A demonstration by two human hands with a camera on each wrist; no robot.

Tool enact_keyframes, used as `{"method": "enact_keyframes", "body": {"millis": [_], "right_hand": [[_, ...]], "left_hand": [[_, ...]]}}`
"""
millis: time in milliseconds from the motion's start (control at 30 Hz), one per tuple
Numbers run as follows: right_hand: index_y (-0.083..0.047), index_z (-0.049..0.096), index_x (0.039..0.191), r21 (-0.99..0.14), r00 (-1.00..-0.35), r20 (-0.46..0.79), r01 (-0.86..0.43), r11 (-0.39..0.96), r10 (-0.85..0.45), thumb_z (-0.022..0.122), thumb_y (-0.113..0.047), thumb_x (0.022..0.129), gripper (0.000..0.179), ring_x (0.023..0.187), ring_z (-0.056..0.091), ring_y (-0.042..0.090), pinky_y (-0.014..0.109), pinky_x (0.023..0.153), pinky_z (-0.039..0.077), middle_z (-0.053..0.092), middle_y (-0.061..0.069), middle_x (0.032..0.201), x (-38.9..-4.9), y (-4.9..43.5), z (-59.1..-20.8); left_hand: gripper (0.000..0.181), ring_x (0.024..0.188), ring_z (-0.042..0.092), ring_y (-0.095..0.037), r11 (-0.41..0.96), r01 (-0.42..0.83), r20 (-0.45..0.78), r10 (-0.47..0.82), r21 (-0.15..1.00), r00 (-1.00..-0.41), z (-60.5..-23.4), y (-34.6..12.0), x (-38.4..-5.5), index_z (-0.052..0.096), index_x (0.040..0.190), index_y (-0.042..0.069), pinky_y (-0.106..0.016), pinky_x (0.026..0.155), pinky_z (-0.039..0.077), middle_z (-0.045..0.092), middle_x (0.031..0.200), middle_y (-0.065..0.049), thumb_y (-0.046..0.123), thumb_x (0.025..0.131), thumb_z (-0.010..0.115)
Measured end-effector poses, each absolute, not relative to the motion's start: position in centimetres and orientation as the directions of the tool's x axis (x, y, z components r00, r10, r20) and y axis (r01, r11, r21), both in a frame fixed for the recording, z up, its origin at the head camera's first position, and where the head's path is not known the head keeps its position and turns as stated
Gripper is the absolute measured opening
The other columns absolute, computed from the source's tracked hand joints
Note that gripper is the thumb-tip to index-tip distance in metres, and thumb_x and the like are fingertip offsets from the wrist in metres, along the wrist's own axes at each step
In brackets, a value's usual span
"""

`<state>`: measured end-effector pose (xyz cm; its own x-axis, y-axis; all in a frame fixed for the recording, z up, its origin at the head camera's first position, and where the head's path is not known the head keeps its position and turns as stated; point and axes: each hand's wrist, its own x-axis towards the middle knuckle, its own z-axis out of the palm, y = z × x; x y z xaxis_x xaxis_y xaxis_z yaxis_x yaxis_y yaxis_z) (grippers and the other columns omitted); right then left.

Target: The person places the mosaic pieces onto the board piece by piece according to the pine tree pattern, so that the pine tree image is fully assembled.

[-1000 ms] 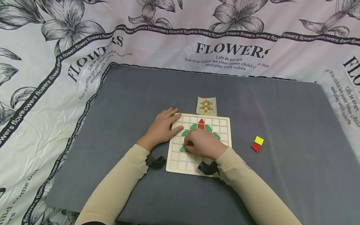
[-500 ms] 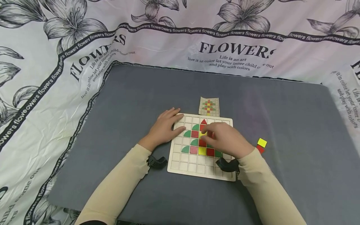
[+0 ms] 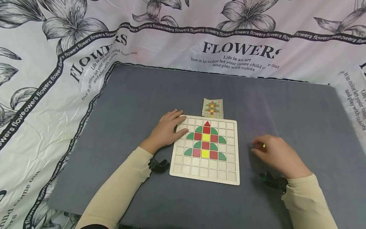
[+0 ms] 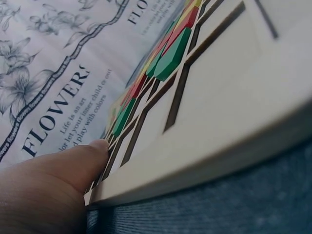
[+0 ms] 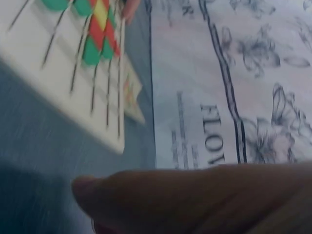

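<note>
My left hand (image 3: 166, 130) rests on the upper left corner of a cream grid board (image 3: 187, 170), thumb on its face. In the left wrist view the thumb (image 4: 63, 168) lies along the board's edge. Red, yellow and green tiles fill a tree-like pattern on the board, topped by a red triangle (image 3: 207, 123). To the right of the board my right hand (image 3: 278, 156) is low over the table, thumb and forefinger curved with their tips apart. A bit of a yellow tile (image 3: 264, 145) shows between them; the hand hides the rest.
A small pattern card (image 3: 212, 108) with a printed coloured tree lies behind the board's top edge. The grey table (image 3: 143, 95) runs back to a white flower-printed cloth (image 3: 171, 47). Dark camera mounts (image 3: 159, 165) sit at both wrists.
My right hand has left the board's middle and moved right, over the loose yellow and red tiles, uncovering the pattern. My left hand has stayed on the board's corner.
</note>
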<state>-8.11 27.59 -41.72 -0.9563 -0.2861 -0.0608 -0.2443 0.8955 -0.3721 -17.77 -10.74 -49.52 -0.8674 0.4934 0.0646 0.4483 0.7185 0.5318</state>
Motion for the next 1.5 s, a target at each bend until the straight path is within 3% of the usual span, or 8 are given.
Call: {"method": "enact_keyframes", "body": {"millis": [233, 400, 600, 800, 933, 1200, 1500], "right_hand": [[-0.008, 0.078, 0.098, -0.343, -0.973, -0.108, -0.156, 0.926, -0.204, 0.08, -0.011, 0.09, 0.009, 0.089, 0.07, 0.033, 0.055, 0.075, 0.058, 0.075, 0.01, 0.096, -6.4, 30.0, -42.3], [-0.003, 0.077, 0.099, -0.335, -0.978, -0.135, -0.105, 0.936, -0.158, 0.082, -0.011, 0.089, 0.014, 0.091, 0.069, 0.04, 0.06, 0.076, 0.057, 0.074, 0.016, 0.099, -5.7, 30.8, -42.9], [0.0, 0.076, 0.096, -0.337, -0.984, -0.107, -0.1, 0.936, -0.143, 0.082, -0.014, 0.09, 0.016, 0.081, 0.067, 0.033, 0.055, 0.07, 0.056, 0.072, 0.016, 0.091, -5.6, 30.9, -43.6], [0.001, 0.077, 0.096, -0.345, -0.985, -0.123, -0.071, 0.936, -0.12, 0.082, -0.015, 0.09, 0.018, 0.082, 0.066, 0.032, 0.052, 0.071, 0.056, 0.073, 0.017, 0.092, -5.7, 30.9, -43.7], [-0.002, 0.078, 0.095, -0.356, -0.985, -0.13, -0.063, 0.932, -0.116, 0.085, -0.015, 0.087, 0.017, 0.081, 0.067, 0.029, 0.048, 0.069, 0.056, 0.075, 0.014, 0.091, -5.8, 30.5, -43.6], [-0.012, 0.075, 0.09, -0.436, -0.975, -0.136, -0.099, 0.895, -0.174, 0.085, -0.016, 0.089, 0.01, 0.068, 0.063, 0.01, 0.029, 0.057, 0.049, 0.075, -0.003, 0.08, -5.9, 29.2, -42.9], [-0.019, 0.075, 0.087, -0.471, -0.972, -0.105, -0.137, 0.872, -0.21, 0.08, -0.015, 0.092, 0.008, 0.056, 0.051, 0.01, 0.026, 0.048, 0.041, 0.067, -0.007, 0.07, -6.8, 26.1, -41.3]], "left_hand": [[0.063, 0.161, 0.024, -0.027, 0.717, 0.449, 0.062, 0.496, 0.534, -0.866, -49.5, -10.7, -17.7, 0.054, 0.155, 0.013, -0.047, 0.133, 0.014, 0.039, 0.168, -0.009, 0.048, 0.104, 0.064], [0.063, 0.16, 0.025, -0.028, 0.717, 0.455, 0.07, 0.497, 0.528, -0.865, -49.4, -10.7, -17.7, 0.054, 0.156, 0.013, -0.047, 0.133, 0.015, 0.039, 0.168, -0.01, 0.048, 0.104, 0.064], [0.063, 0.16, 0.026, -0.028, 0.73, 0.452, 0.061, 0.494, 0.512, -0.867, -49.3, -10.8, -17.6, 0.054, 0.156, 0.013, -0.048, 0.133, 0.016, 0.039, 0.168, -0.009, 0.048, 0.104, 0.064], [0.064, 0.16, 0.025, -0.028, 0.727, 0.455, 0.06, 0.499, 0.515, -0.865, -49.2, -10.7, -17.5, 0.054, 0.156, 0.014, -0.048, 0.133, 0.016, 0.039, 0.168, -0.009, 0.048, 0.104, 0.064], [0.064, 0.16, 0.025, -0.028, 0.726, 0.453, 0.061, 0.496, 0.517, -0.866, -49.1, -10.8, -17.6, 0.054, 0.156, 0.014, -0.048, 0.133, 0.016, 0.039, 0.168, -0.009, 0.048, 0.103, 0.064], [0.064, 0.16, 0.025, -0.028, 0.724, 0.458, 0.066, 0.499, 0.515, -0.864, -49.2, -10.9, -17.7, 0.054, 0.156, 0.014, -0.047, 0.133, 0.015, 0.039, 0.168, -0.009, 0.049, 0.104, 0.064], [0.063, 0.16, 0.025, -0.028, 0.727, 0.46, 0.065, 0.501, 0.51, -0.863, -49.3, -11.0, -17.7, 0.054, 0.156, 0.014, -0.047, 0.133, 0.016, 0.039, 0.168, -0.009, 0.048, 0.104, 0.064]]}}
